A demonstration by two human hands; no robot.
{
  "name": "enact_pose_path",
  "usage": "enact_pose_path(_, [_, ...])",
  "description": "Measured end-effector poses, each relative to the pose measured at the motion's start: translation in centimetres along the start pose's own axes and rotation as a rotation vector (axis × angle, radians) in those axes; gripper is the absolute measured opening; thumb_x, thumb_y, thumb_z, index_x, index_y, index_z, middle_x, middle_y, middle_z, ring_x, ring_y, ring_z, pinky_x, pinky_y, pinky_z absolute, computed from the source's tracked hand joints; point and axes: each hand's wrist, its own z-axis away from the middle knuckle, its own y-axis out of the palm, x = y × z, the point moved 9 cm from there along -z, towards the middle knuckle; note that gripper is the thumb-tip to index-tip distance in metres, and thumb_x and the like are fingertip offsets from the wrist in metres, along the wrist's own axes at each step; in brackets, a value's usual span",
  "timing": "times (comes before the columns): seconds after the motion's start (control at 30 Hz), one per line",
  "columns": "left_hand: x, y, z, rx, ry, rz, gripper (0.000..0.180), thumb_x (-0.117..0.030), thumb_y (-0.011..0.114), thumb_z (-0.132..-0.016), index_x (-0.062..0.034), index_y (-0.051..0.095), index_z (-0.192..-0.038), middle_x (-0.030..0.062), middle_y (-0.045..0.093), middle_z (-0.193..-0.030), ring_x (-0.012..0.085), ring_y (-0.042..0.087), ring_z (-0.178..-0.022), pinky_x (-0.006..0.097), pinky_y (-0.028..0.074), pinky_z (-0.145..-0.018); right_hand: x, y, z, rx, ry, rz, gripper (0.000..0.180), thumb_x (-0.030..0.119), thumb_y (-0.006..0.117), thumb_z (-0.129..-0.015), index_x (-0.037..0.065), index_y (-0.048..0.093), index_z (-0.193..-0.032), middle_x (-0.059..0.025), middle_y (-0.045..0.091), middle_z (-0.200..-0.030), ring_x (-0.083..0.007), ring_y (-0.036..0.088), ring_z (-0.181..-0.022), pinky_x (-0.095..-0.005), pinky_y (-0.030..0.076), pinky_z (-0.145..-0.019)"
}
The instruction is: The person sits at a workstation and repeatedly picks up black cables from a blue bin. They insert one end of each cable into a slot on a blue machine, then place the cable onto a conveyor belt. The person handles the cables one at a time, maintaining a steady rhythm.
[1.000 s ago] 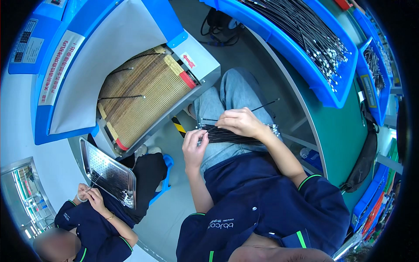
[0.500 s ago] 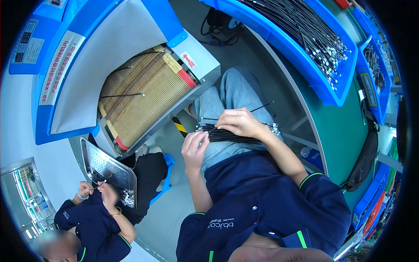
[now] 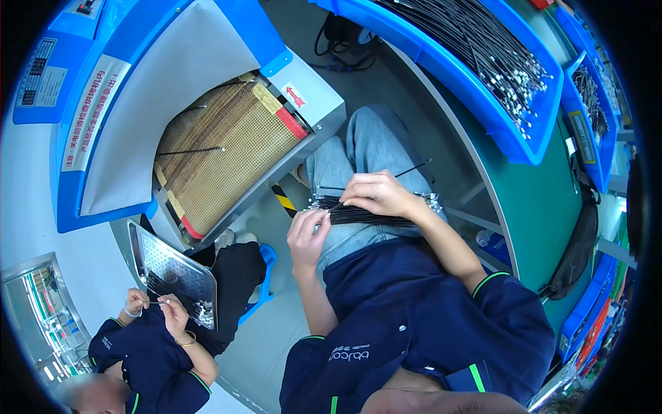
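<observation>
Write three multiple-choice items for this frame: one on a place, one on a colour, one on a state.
1. Where does the bundle of thin black metal-tipped cables lie?
A. on the person's lap
B. on the floor
C. in a tray

2. What colour is the large plastic bin of cables?
A. red
B. blue
C. white

3. What is the left hand doing?
A. hanging free
B. pinching the bundle's end
C. gripping a tray

Key: 1 A, it crosses the jeans under the right hand; 2 B, blue walls; 3 B, fingers at the tips.

Thin black cables [image 3: 372, 215] with shiny metal tips lie across matt denim; the conveyor belt [image 3: 227, 148] is tan woven mesh, the bins [image 3: 483, 76] glossy blue plastic.
</observation>
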Motion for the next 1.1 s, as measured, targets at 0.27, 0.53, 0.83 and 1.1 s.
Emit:
enact_pose_path(0.27, [0.9,-0.3,0.0,0.045,0.009,-0.04,0.021,0.006,0.072,-0.066,-0.0021,0.065,-0.083,0.009,0.065,-0.08,0.0246,0.062,-0.072,0.033,0.051,-0.065,-0.9,0.0,0.1,0.087,0.046,0.073,0.009,0.017,0.064,-0.083,0.008,0.065,-0.087,-0.0059,0.062,-0.083,-0.0252,0.062,-0.077,-0.0354,0.049,-0.066])
enact_pose_path(0.53, [5.2,-5.7,2.4,-0.063,-0.197,-0.13,0.017,0.008,0.069,-0.067,-0.001,0.064,-0.081,0.0095,0.064,-0.079,0.0217,0.062,-0.071,0.03,0.05,-0.066,-4.3,-5.6,1.9,0.078,0.167,0.268,0.012,0.017,0.066,-0.082,0.006,0.066,-0.086,-0.0075,0.063,-0.081,-0.026,0.061,-0.08,-0.0361,0.048,-0.074])
enact_pose_path(0.83, [7.2,-7.2,3.3,-0.094,-0.266,-0.139,0.015,0.007,0.068,-0.069,-0.0003,0.064,-0.081,0.0094,0.064,-0.079,0.0201,0.062,-0.072,0.029,0.05,-0.067,-5.1,-6.7,2.9,0.0,0.281,0.093,0.015,0.016,0.065,-0.083,0.003,0.067,-0.09,-0.0102,0.064,-0.084,-0.027,0.064,-0.076,-0.0353,0.05,-0.069])
enact_pose_path(1.1, [7.6,-8.6,4.3,-0.137,-0.275,-0.146,0.015,0.007,0.069,-0.069,-0.0007,0.064,-0.081,0.0099,0.065,-0.079,0.02,0.062,-0.071,0.028,0.049,-0.066,-4.2,-6.7,2.3,0.018,0.301,-0.01,0.012,0.014,0.068,-0.082,0.002,0.066,-0.084,-0.0087,0.064,-0.078,-0.0223,0.062,-0.072,-0.0318,0.048,-0.063])
